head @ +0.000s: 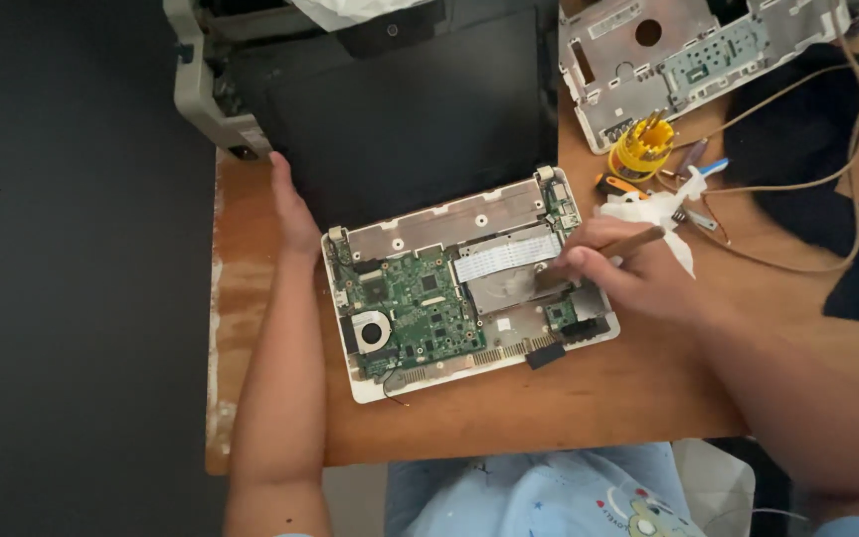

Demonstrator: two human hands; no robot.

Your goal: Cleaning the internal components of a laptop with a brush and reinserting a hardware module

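1. Pale blue printed cloth (549,497) on the person's lap fills the bottom edge of the view, just below the near edge of the wooden table (589,398).
2. On the table lies an opened small laptop base (464,288) in a white shell, set at a slight tilt, with its cover off.
3. Inside it, a green circuit board (415,308) takes up the left half, with a round fan (372,330) at its near left corner.
4. A white flat ribbon cable (504,259) runs across a silver metal plate (499,288) in the right half.
5. The right hand (638,273) is curled closed around a brown wooden-handled tool (628,244) (its tip is hard to make out), which points down at the silver plate.
6. The left hand (295,214) lies flat and open on the table, fingers stretched away, touching the left edge of the laptop base and gripping nothing.
7. Beyond the base sits a dark screen panel (410,109).
8. At upper right lies a second grey-white case part (668,60), and just beside it a yellow holder of screwdriver bits (641,149).
9. Crumpled white tissue (658,214) lies behind the right hand, and thin brown wires (827,179) loop over a black cloth (797,129).
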